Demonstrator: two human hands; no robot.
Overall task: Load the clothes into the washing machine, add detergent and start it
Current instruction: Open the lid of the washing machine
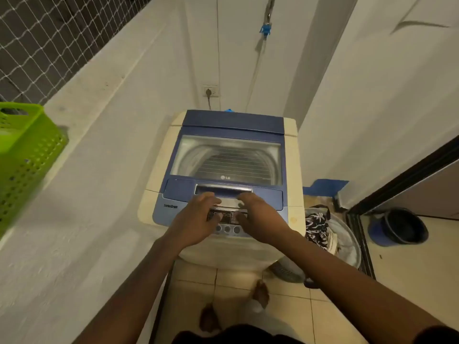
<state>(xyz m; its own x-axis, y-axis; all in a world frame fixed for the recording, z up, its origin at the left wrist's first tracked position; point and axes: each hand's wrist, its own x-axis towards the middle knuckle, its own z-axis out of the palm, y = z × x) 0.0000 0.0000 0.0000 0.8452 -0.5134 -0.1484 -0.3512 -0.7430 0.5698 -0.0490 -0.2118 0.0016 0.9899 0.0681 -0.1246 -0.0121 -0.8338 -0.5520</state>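
Note:
A cream and blue top-loading washing machine [223,170] stands in front of me, its glass lid [226,157] down, the bare drum showing through it. My left hand [196,219] and my right hand [260,217] both reach over the control panel [224,219], fingertips at the silver lid handle [223,189]. Neither hand holds a loose object; whether the fingers grip the handle is unclear. To the right of the machine, a round basin [347,242] on the floor holds clothes [316,227], including a black and white patterned garment.
A green perforated basket [22,157] sits on the low white wall at the left. A dark bucket [402,225] stands on the floor at the right beside a dark door frame. A wall socket [211,91] and a hose with a blue tap are behind the machine. My bare feet are on tiles.

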